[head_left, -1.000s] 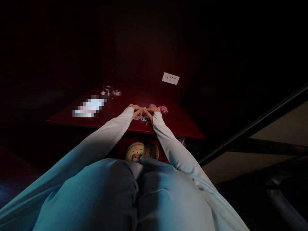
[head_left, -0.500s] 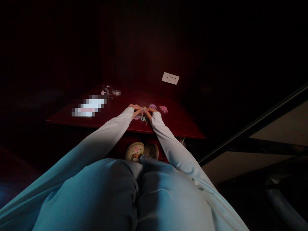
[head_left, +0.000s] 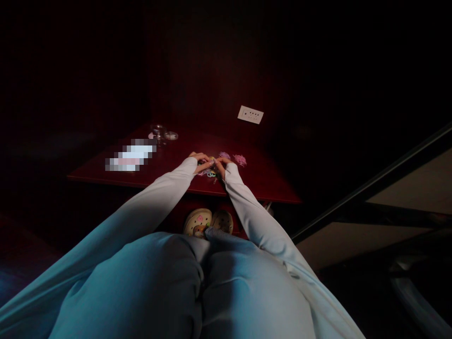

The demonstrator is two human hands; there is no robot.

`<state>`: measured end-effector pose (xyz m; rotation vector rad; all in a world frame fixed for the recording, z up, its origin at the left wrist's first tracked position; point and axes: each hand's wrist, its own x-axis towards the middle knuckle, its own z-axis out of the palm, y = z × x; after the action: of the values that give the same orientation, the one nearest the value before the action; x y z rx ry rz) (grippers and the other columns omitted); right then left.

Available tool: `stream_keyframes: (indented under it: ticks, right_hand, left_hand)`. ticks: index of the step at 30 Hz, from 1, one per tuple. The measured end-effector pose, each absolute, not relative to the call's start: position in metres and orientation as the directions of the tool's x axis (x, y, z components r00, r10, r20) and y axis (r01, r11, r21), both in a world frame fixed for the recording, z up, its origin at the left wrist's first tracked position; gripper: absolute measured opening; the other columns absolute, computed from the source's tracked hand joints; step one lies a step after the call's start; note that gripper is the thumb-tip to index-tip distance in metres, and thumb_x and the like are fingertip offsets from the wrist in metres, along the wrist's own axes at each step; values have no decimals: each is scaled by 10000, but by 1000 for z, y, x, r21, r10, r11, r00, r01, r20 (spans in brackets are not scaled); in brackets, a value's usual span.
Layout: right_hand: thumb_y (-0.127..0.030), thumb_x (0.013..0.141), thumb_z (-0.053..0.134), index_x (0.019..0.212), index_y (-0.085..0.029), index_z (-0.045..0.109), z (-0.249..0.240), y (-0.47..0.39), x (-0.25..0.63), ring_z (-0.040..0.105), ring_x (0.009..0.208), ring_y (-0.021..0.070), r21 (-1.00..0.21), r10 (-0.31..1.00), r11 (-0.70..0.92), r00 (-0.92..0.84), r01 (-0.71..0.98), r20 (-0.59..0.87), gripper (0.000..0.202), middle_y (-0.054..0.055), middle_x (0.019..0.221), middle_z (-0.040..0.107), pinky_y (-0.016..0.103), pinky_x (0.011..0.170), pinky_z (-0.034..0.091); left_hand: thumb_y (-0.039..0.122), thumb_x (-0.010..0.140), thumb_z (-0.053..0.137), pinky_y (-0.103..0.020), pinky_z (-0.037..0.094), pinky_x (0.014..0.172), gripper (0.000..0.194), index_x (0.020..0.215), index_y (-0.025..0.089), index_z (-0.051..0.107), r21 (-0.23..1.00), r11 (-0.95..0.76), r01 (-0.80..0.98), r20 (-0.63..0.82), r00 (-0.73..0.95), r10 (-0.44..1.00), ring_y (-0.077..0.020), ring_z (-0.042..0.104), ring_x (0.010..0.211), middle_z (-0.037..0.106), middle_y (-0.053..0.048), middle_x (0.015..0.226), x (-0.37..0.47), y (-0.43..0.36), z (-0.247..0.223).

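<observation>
My left hand and my right hand meet fingertip to fingertip over the dark red table. Both are closed in a pinch on something too small to make out. Beneath and between them lies a mixed heap of small coloured pieces, partly hidden by my fingers. Just beyond my right hand is a small purple pile, with a pink pile to its right.
A clear jar and a round lid-like piece stand at the back left. A blurred-out bright rectangle lies at the left. A white socket plate is on the wall behind. Light clogs show below the table edge.
My right hand has shifted slightly to the right, and my left fingertips reach a little further right. The two hands remain close together over the heap.
</observation>
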<state>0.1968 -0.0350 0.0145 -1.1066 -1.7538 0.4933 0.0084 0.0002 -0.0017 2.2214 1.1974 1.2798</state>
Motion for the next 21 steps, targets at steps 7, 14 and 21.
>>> stream_keyframes:
  ticks: [7,14,21]
  right_hand:
    - [-767,879,604,873,-203,721,14,-36,197,615,740,170,-748,858,500,-131,437,497,576,33,802,700,284,711,516]
    - [-809,853,591,858,-221,700,13,-35,197,602,724,162,-758,863,494,-132,425,488,598,22,783,683,275,686,493]
    - [-819,844,587,850,-215,690,10,-32,195,598,694,154,-766,866,493,-144,412,479,613,24,772,676,274,658,488]
  left_hand:
    - [442,921,674,-374,427,948,254,796,235,752,611,-597,520,565,242,789,-221,632,945,769,-24,943,10,12,-4]
    - [448,901,688,-380,460,930,234,804,242,740,621,-567,541,548,218,808,-234,625,929,747,-21,907,11,7,-1]
    - [508,894,653,-340,499,822,314,788,224,735,644,-625,441,583,245,774,-205,650,824,718,-31,852,9,9,-2]
